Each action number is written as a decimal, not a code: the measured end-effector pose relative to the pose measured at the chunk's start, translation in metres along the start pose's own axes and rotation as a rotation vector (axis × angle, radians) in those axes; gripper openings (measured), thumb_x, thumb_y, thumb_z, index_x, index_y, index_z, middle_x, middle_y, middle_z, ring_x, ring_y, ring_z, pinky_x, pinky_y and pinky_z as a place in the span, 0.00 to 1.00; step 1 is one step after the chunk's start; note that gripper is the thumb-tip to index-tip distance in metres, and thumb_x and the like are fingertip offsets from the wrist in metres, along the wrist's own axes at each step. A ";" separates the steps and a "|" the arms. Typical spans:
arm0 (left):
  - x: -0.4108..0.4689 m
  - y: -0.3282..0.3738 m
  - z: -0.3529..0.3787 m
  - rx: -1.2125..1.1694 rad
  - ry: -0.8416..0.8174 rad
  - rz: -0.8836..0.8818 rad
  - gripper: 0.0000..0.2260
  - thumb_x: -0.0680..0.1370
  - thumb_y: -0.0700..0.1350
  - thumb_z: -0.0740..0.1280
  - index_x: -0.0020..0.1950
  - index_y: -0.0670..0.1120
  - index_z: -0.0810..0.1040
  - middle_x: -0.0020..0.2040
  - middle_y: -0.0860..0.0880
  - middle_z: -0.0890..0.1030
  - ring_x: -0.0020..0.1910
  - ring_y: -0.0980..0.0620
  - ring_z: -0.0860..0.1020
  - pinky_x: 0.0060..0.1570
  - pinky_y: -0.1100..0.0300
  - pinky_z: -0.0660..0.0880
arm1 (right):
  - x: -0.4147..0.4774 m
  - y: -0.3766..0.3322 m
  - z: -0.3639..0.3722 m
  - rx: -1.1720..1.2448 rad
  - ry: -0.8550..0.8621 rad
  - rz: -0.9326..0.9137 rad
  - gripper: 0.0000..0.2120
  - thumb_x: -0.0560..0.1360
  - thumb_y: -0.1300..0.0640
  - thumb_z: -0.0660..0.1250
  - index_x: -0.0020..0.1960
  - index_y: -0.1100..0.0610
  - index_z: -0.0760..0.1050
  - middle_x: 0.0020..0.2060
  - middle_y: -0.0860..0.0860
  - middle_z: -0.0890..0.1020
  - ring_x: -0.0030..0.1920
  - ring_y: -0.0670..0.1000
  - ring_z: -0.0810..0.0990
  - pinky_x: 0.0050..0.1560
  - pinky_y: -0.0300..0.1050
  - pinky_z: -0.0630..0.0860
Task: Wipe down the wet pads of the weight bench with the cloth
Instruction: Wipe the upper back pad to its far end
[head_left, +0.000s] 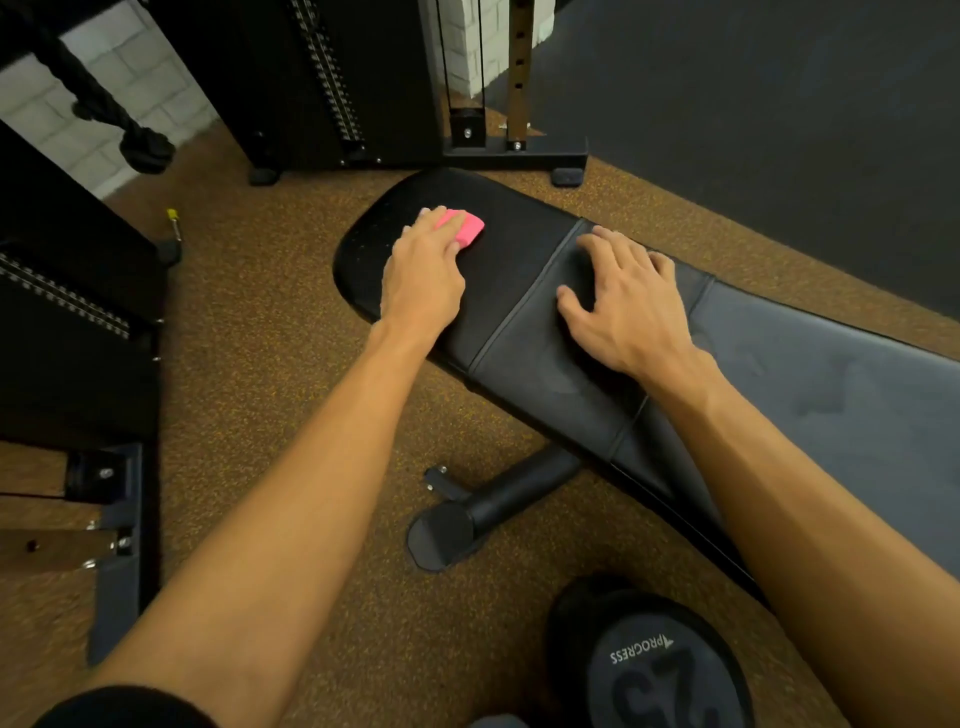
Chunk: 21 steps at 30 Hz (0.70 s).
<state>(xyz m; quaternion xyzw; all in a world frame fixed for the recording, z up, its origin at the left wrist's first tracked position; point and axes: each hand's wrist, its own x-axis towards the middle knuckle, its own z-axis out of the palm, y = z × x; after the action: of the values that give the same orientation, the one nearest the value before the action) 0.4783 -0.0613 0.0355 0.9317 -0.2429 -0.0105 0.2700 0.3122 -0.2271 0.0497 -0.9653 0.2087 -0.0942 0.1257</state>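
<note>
**Head view: wiping of a weight bench.** The weight bench (670, 447) is shown running from the upper centre of the frame to the right edge. Its black upholstery is divided by seams into an end pad (519, 254), a middle pad (535, 358) and a long pad (852, 374).

A folded pink cloth (470, 228) is pressed flat onto the end pad under the extended fingers of the left hand (423, 275). No finger is seen curled round it, though the thumb is hidden. The right hand (626, 312) is laid on the middle pad with fingers spread and lightly bent, and nothing is held in it.

Fine droplets (363, 249) are visible on the end pad to the left of the cloth, and dull smears are visible on the long pad.

The cloth is judged to be light, soft and limp. It is best kept under a flat palm and fingers so that it is dragged without bunching. The pad covering is judged to be smooth and slippery where wet, with padding that yields under pressure. The bench itself is judged to be heavy and is steadied from above, not lifted.

The bench foot (467, 525) is seen on the speckled rubber floor (270, 374), and a dumbbell (660, 670) lies at the lower right.
</note>
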 end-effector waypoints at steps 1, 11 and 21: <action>0.004 -0.003 -0.002 0.005 0.011 -0.015 0.20 0.88 0.41 0.62 0.80 0.50 0.73 0.82 0.47 0.69 0.83 0.44 0.63 0.81 0.44 0.64 | 0.009 -0.006 0.001 0.006 -0.031 -0.034 0.32 0.83 0.39 0.58 0.82 0.55 0.65 0.83 0.54 0.66 0.84 0.56 0.61 0.82 0.62 0.57; 0.057 0.004 0.001 0.021 0.020 -0.073 0.20 0.87 0.44 0.63 0.80 0.51 0.73 0.79 0.48 0.73 0.79 0.46 0.69 0.79 0.45 0.67 | 0.028 -0.016 0.028 -0.028 0.000 -0.038 0.32 0.85 0.38 0.50 0.85 0.50 0.61 0.86 0.50 0.58 0.87 0.51 0.51 0.86 0.61 0.48; 0.073 -0.023 -0.012 0.025 0.079 -0.107 0.19 0.88 0.42 0.62 0.79 0.51 0.74 0.80 0.48 0.71 0.80 0.47 0.68 0.81 0.47 0.64 | 0.029 -0.017 0.030 -0.036 0.023 -0.030 0.32 0.85 0.38 0.50 0.85 0.50 0.61 0.86 0.50 0.59 0.87 0.52 0.52 0.85 0.62 0.49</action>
<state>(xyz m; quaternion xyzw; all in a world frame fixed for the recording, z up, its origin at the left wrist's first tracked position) 0.5548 -0.0716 0.0424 0.9463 -0.1821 0.0148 0.2668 0.3521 -0.2185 0.0300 -0.9692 0.1973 -0.1036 0.1044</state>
